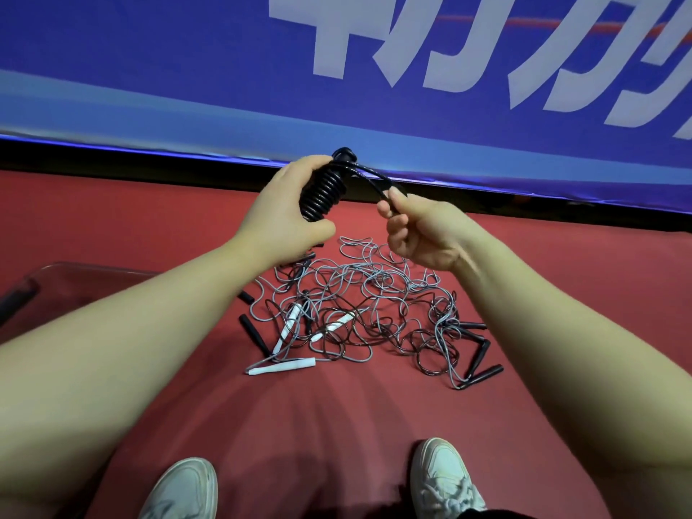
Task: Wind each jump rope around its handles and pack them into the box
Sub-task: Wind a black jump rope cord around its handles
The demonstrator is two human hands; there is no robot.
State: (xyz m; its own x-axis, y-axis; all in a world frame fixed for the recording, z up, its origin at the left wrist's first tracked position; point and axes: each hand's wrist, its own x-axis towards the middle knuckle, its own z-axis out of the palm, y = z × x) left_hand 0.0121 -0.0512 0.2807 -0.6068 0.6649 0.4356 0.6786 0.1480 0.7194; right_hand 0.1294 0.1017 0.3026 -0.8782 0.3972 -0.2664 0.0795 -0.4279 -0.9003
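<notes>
Nearest the camera, two pale shoes, the left shoe (183, 488) and the right shoe (443, 477), stand on the red floor (569, 279), with both bare forearms reaching forward above them. Just beyond the feet lies a loose tangle of ropes (359, 305), grey and dark cords looped over one another. A white handle (284, 367) lies at the near left edge of the heap, and a black handle (483, 374) at the near right edge; more white and black handles are mixed into the cords. To the left, partly hidden behind the left forearm, the rim of a clear box (75, 273) shows on the floor; what is inside it cannot be made out. Above the far side of the heap the two hands are raised, near each other but not touching. The left hand (284, 215) is curled around a black rope bundle (322, 192), cord coiled in tight turns around its handles, with the thumb under the lower end and the fingers wrapped behind. A free length of cord (374, 181) arcs from the top of the bundle across to the right hand (423, 234), which pinches it between thumb and forefinger, the other fingers folded into the palm. Behind the hands, a blue banner (224, 69) with large white lettering runs across the background.
</notes>
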